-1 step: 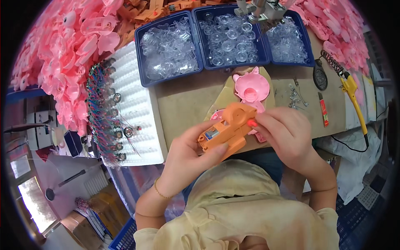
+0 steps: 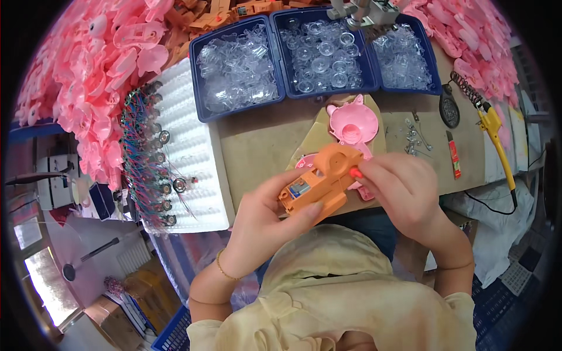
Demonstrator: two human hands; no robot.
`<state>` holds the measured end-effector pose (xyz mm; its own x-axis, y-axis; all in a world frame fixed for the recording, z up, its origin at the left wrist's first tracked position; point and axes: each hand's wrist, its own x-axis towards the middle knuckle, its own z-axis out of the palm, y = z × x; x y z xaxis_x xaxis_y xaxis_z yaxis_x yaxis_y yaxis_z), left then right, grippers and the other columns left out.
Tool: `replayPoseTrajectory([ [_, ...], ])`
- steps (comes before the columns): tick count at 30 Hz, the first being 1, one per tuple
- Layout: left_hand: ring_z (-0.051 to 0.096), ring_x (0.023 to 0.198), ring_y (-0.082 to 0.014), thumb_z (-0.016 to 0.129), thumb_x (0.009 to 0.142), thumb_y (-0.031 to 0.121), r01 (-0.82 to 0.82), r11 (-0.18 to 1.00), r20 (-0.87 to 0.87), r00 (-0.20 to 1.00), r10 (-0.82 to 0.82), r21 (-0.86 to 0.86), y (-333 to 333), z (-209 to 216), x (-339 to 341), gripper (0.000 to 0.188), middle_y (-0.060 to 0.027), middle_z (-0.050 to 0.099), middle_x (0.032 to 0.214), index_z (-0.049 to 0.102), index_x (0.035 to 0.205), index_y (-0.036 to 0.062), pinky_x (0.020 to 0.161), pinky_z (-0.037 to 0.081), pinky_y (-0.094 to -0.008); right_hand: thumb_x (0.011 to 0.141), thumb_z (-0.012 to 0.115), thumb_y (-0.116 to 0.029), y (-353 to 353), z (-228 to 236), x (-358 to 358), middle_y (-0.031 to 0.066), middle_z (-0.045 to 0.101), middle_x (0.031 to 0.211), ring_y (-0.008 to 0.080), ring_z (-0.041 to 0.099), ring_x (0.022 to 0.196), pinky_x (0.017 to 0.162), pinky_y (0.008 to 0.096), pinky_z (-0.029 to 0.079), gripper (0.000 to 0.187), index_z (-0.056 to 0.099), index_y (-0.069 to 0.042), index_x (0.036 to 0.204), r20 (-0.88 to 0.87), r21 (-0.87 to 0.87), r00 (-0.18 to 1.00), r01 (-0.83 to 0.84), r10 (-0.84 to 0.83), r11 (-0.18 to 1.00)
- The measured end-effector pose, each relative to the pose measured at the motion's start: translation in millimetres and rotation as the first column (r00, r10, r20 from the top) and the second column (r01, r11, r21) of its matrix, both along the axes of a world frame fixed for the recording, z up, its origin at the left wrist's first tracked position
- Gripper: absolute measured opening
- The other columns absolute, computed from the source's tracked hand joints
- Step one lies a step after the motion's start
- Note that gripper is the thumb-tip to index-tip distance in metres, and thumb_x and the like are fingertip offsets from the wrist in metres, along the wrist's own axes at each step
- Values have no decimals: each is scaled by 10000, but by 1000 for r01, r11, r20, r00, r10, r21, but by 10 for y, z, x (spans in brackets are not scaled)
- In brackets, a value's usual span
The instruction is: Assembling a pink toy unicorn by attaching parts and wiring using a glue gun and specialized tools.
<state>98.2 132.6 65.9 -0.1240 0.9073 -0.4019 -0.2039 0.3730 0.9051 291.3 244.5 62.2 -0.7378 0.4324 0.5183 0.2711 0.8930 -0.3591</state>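
My left hand (image 2: 260, 219) is closed round an orange plastic housing (image 2: 328, 187), fingers beneath and thumb on its near side. A small motor (image 2: 300, 188) shows in an opening at the housing's left end. At the right end, my right hand (image 2: 407, 187) pinches a small red piece (image 2: 356, 172) against the housing; whether it is seated there I cannot tell. Just beyond my hands, a pink animal-shaped plastic shell (image 2: 364, 126) lies with its hollow side up on a tan board (image 2: 313, 131). The housing and my hands partly cover the shell.
Blue bins (image 2: 281, 93) of clear plastic parts line the back, below a metal machine head (image 2: 366, 14). Pink shells (image 2: 99, 76) are heaped left and right. A foam tray (image 2: 205, 175) holds wired speakers. Screws (image 2: 411, 134), a red-handled knife (image 2: 454, 155) and a yellow electric screwdriver (image 2: 492, 123) are rightward.
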Motion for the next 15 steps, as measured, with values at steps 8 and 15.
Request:
replayPoseTrajectory([
  [8,621,620,-209,705,750,145,94,967,-553,832,55,237,13,-119,228,457,-112,627,748,560,1166,23,575,480,-293,707,651,-78,-37,-182,-60,74,567,762,230,582,668,549,320,453,184,592,-1,864,44,23,992,115,-116,993],
  [15,579,567,-224,719,716,132,182,924,-762,629,153,336,30,-159,258,489,-84,614,733,569,1174,51,527,461,-317,835,604,-66,-131,-160,-154,59,547,664,192,546,564,518,296,424,77,556,-5,840,-22,-566,967,197,-254,800],
])
